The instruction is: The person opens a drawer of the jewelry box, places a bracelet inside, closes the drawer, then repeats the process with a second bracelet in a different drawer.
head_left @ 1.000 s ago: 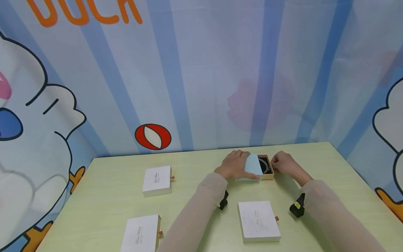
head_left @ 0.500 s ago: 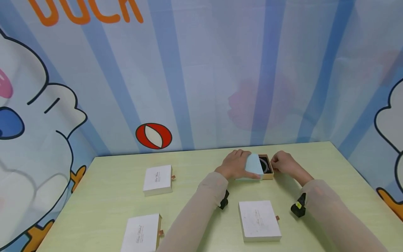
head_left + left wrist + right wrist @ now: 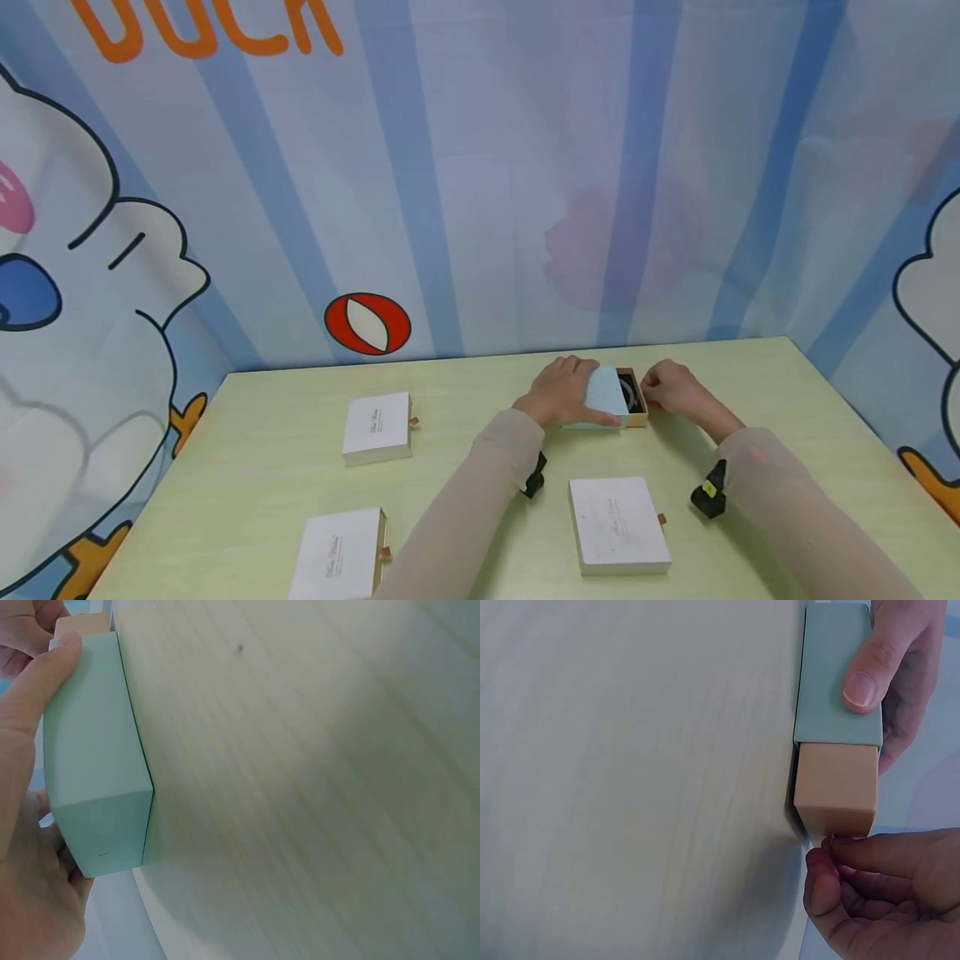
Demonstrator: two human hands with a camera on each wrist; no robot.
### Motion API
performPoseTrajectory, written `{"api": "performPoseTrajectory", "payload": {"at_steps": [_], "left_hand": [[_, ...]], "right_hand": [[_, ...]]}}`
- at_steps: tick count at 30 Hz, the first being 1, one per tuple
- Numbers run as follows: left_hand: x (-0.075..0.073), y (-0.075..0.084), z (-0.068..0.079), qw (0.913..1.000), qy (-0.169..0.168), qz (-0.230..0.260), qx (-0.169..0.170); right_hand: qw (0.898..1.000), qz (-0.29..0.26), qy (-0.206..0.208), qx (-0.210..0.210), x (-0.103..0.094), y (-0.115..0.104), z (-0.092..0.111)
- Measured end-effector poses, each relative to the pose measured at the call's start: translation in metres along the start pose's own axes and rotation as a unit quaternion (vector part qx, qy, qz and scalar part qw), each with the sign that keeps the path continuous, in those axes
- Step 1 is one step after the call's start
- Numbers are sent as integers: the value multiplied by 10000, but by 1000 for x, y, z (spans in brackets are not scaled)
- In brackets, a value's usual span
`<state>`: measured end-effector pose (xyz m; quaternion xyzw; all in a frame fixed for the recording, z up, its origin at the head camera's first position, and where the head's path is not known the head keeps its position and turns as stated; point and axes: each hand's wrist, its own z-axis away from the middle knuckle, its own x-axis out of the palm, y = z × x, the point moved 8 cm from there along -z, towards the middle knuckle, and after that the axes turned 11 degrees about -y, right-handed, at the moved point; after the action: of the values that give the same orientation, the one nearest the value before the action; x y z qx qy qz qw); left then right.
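Observation:
A mint-green drawer box (image 3: 604,393) lies at the back of the table, with its sleeve in my left hand (image 3: 558,392). The thumb presses the near side while the other fingers reach over the far side. Out of the sleeve's right end sticks a tan drawer (image 3: 836,780). Inside it, a pale ring-shaped bracelet (image 3: 628,392) shows against black lining, partly covered by the sleeve. At the drawer's outer end my right hand (image 3: 671,387) has thumb and forefinger pinched together on its pull tab, mostly hidden by the fingertips.
Three white drawer boxes with small brown tabs lie around: one at back left (image 3: 377,427), one at front left (image 3: 336,557), one at front right (image 3: 618,525) between the forearms. A printed cloth backdrop (image 3: 495,183) rises behind the table's back edge.
The tan drawer has slid slightly left into the mint-green sleeve, and the right hand has moved left with it. Less of the bracelet shows. The left hand stays on the sleeve.

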<state>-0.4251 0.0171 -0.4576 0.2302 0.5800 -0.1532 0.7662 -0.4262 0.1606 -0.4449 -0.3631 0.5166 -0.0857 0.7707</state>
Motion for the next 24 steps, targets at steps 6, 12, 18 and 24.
{"api": "performPoseTrajectory", "payload": {"at_steps": [6, 12, 18, 24], "left_hand": [[-1, 1, 1, 10000, -13, 7, -1], [-1, 1, 1, 10000, 35, -39, -3], [-2, 2, 2, 10000, 20, -32, -5], [-3, 2, 3, 10000, 11, 40, -17]], "right_hand": [[9999, -45, -67, 73, 3, 0, -2], [9999, -18, -79, 101, 5, -2, -5], [9999, -17, -40, 112, 5, -3, -6], [9999, -21, -18, 102, 6, -7, -6]]}}
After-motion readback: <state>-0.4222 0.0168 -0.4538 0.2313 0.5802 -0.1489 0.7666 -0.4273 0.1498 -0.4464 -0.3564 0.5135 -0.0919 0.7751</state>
